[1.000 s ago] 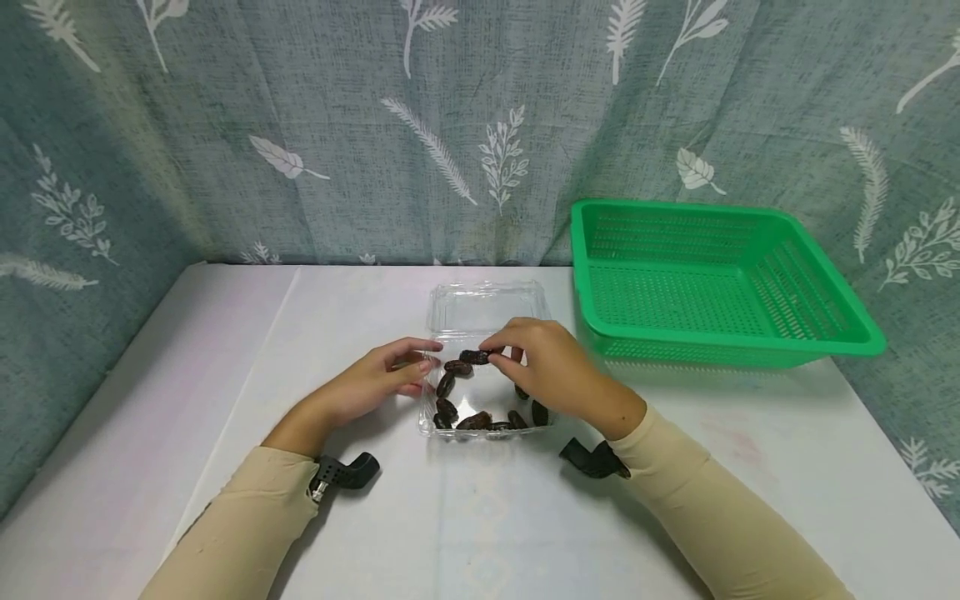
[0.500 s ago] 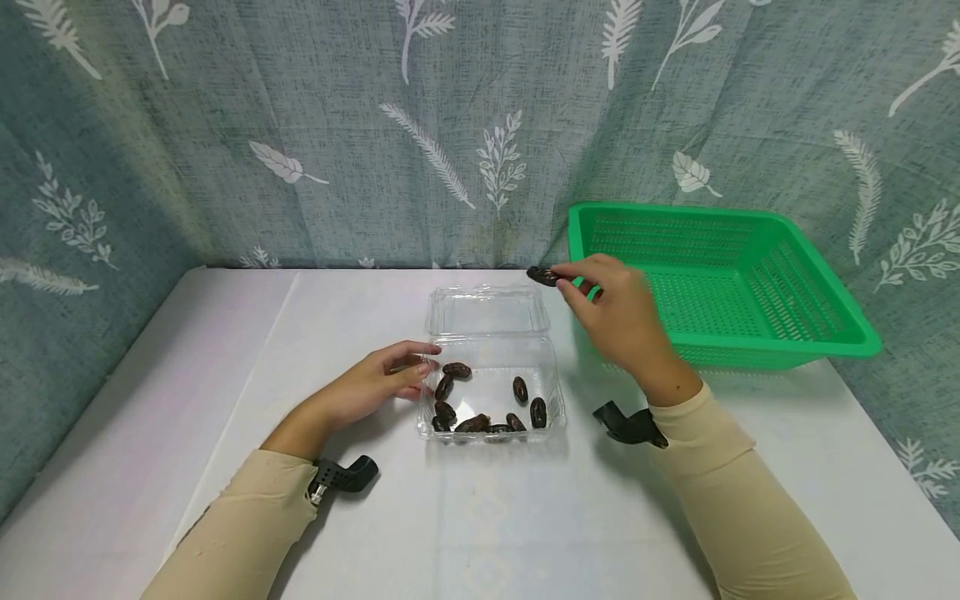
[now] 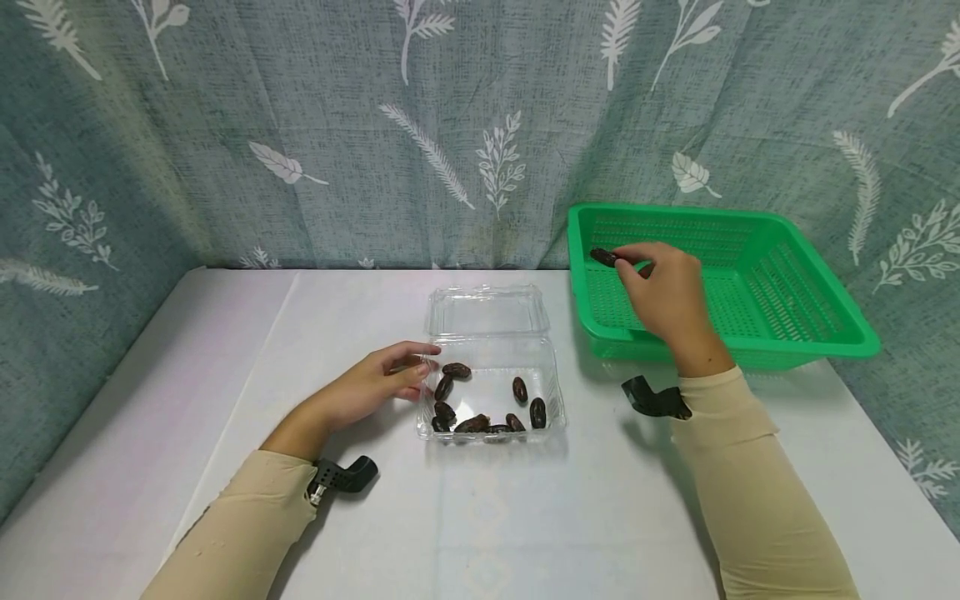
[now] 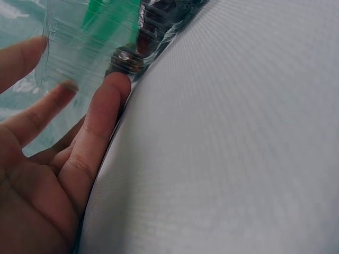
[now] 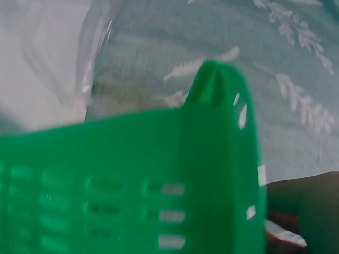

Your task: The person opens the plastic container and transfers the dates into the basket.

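Observation:
Between thumb and fingertips my right hand (image 3: 663, 292) pinches a dark brown date (image 3: 603, 257), held over the left part of a green basket (image 3: 825, 337). In the right wrist view the basket's wall (image 5: 132, 159) hides most of that hand. My left hand (image 3: 375, 379) rests at the left side of a clear plastic clamshell box (image 3: 487, 392), its fingers extended and touching the wall. Several dates lie in the box, among them one date (image 3: 520, 389) apart from the others. The left wrist view shows the fingers (image 4: 90, 132) against the clear wall with dates behind it.
The box's lid (image 3: 487, 310) is folded back flat behind it. A white cloth (image 3: 360, 533) covers the table. Behind stands a grey-green curtain (image 3: 330, 92) with white leaf prints. The basket's raised rim stands to the right of the box.
My right hand has lifted a date from the back of the clear box and carried it right and away from me, over the basket. My left hand has stayed at the box.

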A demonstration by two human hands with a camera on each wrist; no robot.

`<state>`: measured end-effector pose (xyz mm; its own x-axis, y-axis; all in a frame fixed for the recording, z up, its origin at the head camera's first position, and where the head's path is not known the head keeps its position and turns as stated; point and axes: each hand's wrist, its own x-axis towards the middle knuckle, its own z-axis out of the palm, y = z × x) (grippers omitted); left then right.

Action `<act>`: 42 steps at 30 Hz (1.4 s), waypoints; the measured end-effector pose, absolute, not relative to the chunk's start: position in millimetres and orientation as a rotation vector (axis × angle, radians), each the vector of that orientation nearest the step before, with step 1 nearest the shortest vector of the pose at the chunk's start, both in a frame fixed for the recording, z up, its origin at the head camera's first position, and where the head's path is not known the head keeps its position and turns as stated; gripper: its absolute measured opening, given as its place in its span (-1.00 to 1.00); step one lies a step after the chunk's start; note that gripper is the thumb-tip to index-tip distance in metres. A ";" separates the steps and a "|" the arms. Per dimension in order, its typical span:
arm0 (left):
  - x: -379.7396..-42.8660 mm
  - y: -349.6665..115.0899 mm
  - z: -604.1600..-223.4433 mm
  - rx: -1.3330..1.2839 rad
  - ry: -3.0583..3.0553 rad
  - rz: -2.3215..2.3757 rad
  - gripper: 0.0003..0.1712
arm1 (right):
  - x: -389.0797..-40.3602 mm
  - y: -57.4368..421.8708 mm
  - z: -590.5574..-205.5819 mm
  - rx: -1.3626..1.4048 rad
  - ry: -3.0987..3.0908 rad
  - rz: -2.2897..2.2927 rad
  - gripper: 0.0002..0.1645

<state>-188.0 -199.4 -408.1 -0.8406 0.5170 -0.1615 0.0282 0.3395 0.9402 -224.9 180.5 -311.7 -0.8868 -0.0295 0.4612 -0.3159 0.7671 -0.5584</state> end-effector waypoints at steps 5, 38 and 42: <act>-188.4 -199.0 -408.0 0.467 2.165 1.521 -0.43 | -226.7 191.7 -311.8 0.183 -2.780 0.791 -0.71; -188.7 -199.4 -408.8 0.492 2.160 1.529 -0.43 | -227.4 192.3 -313.9 0.378 -2.987 0.896 -0.63; -188.4 -199.7 -408.3 0.496 2.145 1.546 -0.43 | -221.3 176.5 -312.9 0.402 -2.807 0.940 -0.69</act>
